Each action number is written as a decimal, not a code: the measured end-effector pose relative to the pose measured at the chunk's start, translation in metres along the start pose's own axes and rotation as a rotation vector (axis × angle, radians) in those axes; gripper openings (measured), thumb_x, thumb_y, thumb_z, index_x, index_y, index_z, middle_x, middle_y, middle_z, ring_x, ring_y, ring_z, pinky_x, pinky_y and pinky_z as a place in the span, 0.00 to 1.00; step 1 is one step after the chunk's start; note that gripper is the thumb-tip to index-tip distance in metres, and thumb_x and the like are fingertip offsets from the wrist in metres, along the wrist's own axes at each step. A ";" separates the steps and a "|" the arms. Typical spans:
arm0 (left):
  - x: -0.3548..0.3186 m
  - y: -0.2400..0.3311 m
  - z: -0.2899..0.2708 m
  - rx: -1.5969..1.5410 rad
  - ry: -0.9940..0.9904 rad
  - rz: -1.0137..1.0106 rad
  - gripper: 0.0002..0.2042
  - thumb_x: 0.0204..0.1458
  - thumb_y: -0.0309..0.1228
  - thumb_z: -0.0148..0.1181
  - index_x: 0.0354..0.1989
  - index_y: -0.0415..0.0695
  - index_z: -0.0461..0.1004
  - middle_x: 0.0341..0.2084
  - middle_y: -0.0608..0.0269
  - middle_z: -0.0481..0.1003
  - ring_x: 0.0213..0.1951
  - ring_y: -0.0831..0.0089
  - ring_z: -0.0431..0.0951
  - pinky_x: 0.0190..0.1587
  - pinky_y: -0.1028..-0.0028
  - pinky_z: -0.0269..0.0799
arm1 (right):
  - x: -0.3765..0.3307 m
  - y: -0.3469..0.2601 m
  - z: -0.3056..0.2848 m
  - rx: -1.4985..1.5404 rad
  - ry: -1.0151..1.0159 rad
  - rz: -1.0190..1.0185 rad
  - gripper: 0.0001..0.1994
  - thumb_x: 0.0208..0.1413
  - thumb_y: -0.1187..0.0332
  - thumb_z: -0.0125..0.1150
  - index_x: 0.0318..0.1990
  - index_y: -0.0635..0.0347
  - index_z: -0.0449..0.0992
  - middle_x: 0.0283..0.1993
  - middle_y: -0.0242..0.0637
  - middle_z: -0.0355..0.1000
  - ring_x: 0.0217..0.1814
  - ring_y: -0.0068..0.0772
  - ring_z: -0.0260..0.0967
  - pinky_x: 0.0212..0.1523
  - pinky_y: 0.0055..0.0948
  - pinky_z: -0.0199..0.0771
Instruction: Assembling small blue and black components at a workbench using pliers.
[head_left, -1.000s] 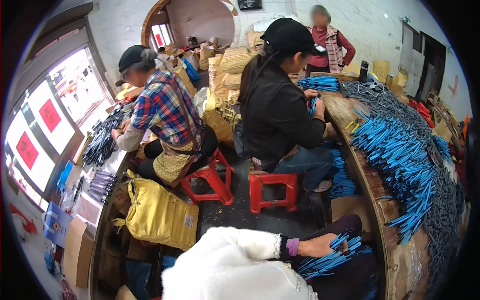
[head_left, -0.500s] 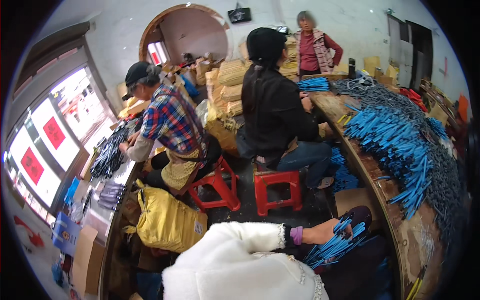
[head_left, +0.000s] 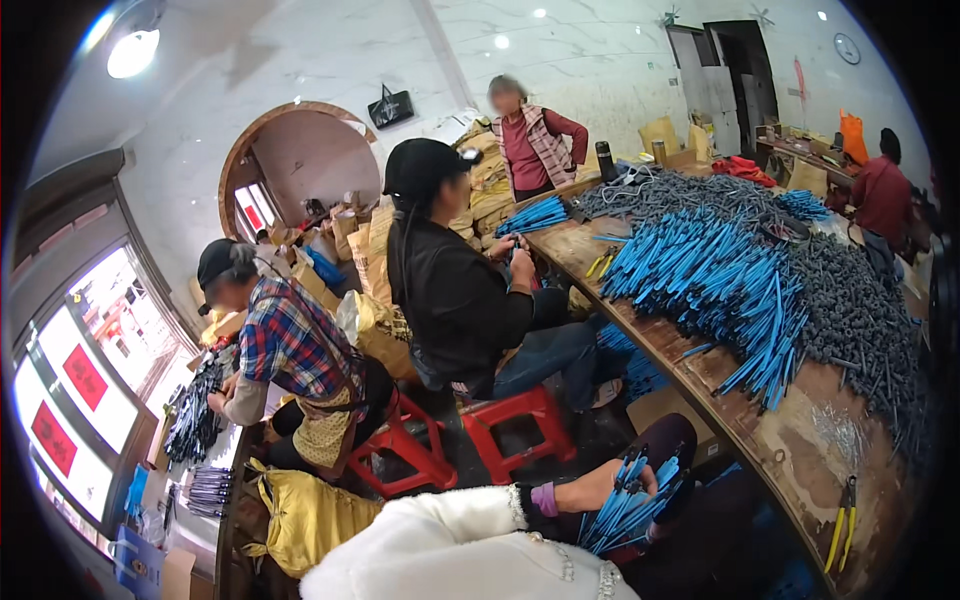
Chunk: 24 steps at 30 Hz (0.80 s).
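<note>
My left hand point(head_left: 598, 488) reaches across from a white fluffy sleeve with a purple cuff. Its fingers are closed around a bundle of thin blue rods point(head_left: 618, 520) with dark parts, held over my dark-clad lap. The rods fan out below the hand and up past its fingers. My right hand is mostly hidden by the bundle; only a small reddish patch shows at the lower right of the rods, and its fingers cannot be made out. On the wooden table point(head_left: 745, 385) to the right lies a large heap of similar blue rods point(head_left: 710, 280).
Dark grey small parts point(head_left: 850, 310) cover the table's far side. Yellow-handled pliers point(head_left: 843, 525) and thin metal pieces point(head_left: 838, 432) lie nearer. Red stools point(head_left: 515, 430), a yellow sack point(head_left: 310, 515) and two seated co-workers point(head_left: 450, 290) are ahead; another person point(head_left: 530, 150) stands beyond the table.
The view has swung right and up, so more of the table and a person at the far right show. The bundle stays in my left hand. The co-worker in black has turned more sideways.
</note>
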<state>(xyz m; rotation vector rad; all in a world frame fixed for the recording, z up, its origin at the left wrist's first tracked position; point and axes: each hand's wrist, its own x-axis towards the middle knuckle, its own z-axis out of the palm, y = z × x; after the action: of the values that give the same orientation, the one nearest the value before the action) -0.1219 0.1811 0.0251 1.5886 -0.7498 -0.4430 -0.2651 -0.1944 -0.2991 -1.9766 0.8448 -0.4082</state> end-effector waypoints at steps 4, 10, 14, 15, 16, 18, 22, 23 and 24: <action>0.024 -0.018 0.008 0.085 -0.007 -0.027 0.10 0.53 0.33 0.63 0.38 0.39 0.74 0.30 0.66 0.76 0.34 0.80 0.73 0.37 0.78 0.69 | -0.007 -0.280 -0.008 -0.020 -0.063 0.024 0.18 0.65 0.57 0.52 0.47 0.65 0.79 0.45 0.48 0.77 0.47 0.44 0.74 0.48 0.39 0.74; 0.057 -0.006 0.035 0.004 -0.114 -0.148 0.12 0.49 0.33 0.65 0.37 0.39 0.74 0.30 0.65 0.76 0.36 0.80 0.73 0.41 0.76 0.69 | 0.019 0.006 0.005 -0.050 -0.049 0.038 0.18 0.66 0.57 0.51 0.48 0.64 0.78 0.46 0.48 0.77 0.48 0.45 0.74 0.49 0.40 0.74; 0.077 -0.020 0.046 0.016 -0.144 -0.105 0.12 0.48 0.32 0.64 0.37 0.38 0.74 0.30 0.64 0.76 0.35 0.78 0.72 0.42 0.75 0.69 | 0.023 0.043 0.010 -0.086 -0.069 0.045 0.19 0.66 0.57 0.51 0.48 0.64 0.78 0.46 0.48 0.77 0.48 0.45 0.74 0.50 0.40 0.74; 0.081 -0.025 0.047 0.003 -0.155 -0.103 0.12 0.48 0.32 0.63 0.37 0.38 0.74 0.29 0.63 0.75 0.35 0.78 0.73 0.42 0.75 0.69 | 0.021 0.043 0.009 -0.096 -0.069 0.044 0.19 0.66 0.57 0.51 0.48 0.64 0.78 0.46 0.48 0.77 0.48 0.45 0.74 0.50 0.40 0.74; 0.086 -0.028 0.047 -0.011 -0.176 -0.093 0.12 0.48 0.31 0.62 0.38 0.37 0.74 0.29 0.63 0.75 0.35 0.77 0.73 0.42 0.75 0.69 | 0.022 0.043 0.006 -0.106 -0.057 0.045 0.19 0.66 0.57 0.51 0.48 0.64 0.78 0.46 0.49 0.77 0.48 0.45 0.74 0.50 0.40 0.74; 0.084 -0.034 0.048 -0.011 -0.188 -0.073 0.12 0.48 0.31 0.62 0.38 0.37 0.74 0.29 0.63 0.75 0.35 0.77 0.72 0.42 0.74 0.69 | 0.025 0.039 0.003 -0.126 -0.033 0.040 0.19 0.66 0.57 0.51 0.48 0.64 0.78 0.46 0.49 0.77 0.49 0.46 0.74 0.50 0.40 0.73; 0.071 -0.040 0.040 -0.011 -0.157 -0.020 0.11 0.49 0.30 0.61 0.38 0.37 0.74 0.30 0.63 0.75 0.35 0.76 0.72 0.42 0.74 0.68 | 0.037 0.024 0.000 -0.169 -0.004 0.003 0.19 0.66 0.57 0.51 0.48 0.64 0.78 0.47 0.49 0.76 0.49 0.46 0.74 0.50 0.41 0.73; 0.068 -0.039 0.034 -0.020 -0.134 -0.004 0.10 0.49 0.29 0.60 0.38 0.38 0.74 0.30 0.63 0.75 0.35 0.76 0.73 0.42 0.74 0.68 | 0.040 0.019 -0.001 -0.182 -0.001 -0.008 0.19 0.66 0.57 0.51 0.48 0.64 0.78 0.47 0.49 0.76 0.49 0.46 0.74 0.51 0.41 0.73; 0.065 -0.039 0.028 -0.029 -0.110 0.011 0.09 0.50 0.29 0.60 0.38 0.39 0.75 0.31 0.63 0.76 0.36 0.76 0.73 0.42 0.75 0.68 | 0.043 0.014 0.000 -0.195 -0.001 -0.019 0.19 0.66 0.57 0.51 0.48 0.64 0.78 0.47 0.49 0.76 0.50 0.46 0.74 0.51 0.41 0.73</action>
<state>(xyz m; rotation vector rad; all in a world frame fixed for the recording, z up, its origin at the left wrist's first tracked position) -0.0866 0.1171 -0.0087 1.5412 -0.8320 -0.5345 -0.2403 -0.2294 -0.3129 -2.1648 0.8943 -0.3472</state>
